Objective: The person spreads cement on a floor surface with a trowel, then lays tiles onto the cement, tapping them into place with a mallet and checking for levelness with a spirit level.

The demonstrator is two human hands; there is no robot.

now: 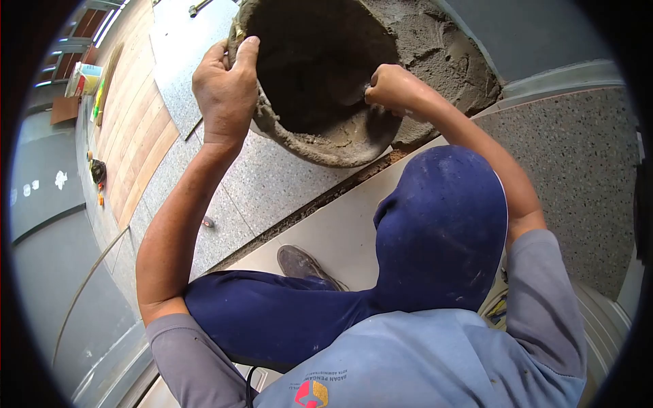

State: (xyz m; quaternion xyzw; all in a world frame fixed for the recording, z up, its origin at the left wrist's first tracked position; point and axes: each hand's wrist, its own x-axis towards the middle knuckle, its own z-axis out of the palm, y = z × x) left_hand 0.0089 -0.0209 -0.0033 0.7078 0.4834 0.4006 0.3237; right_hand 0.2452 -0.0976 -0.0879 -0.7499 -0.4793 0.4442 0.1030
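Note:
A mortar-caked bucket (309,144) lies tipped, its dark mouth turned toward me. My left hand (230,92) is closed on its rim at the left, with the thumb pointing up. At the opposite side my right hand (400,92) reaches into the mouth, fingers closed around what looks like a trowel (348,87). The blade is dim in the bucket's shadow, and the handle is mostly covered by my fingers. Wet grey mortar (445,58) is spread on the floor behind and to the right of the bucket.
Speckled tiles (235,180) lie left of the bucket, beside wood-look planks (139,115). A metal tool (198,8) rests at the top. My shoe (306,266) stands on a pale slab near a narrow gap. A white pail (85,78) is far left; a grey wall base (564,80) is right.

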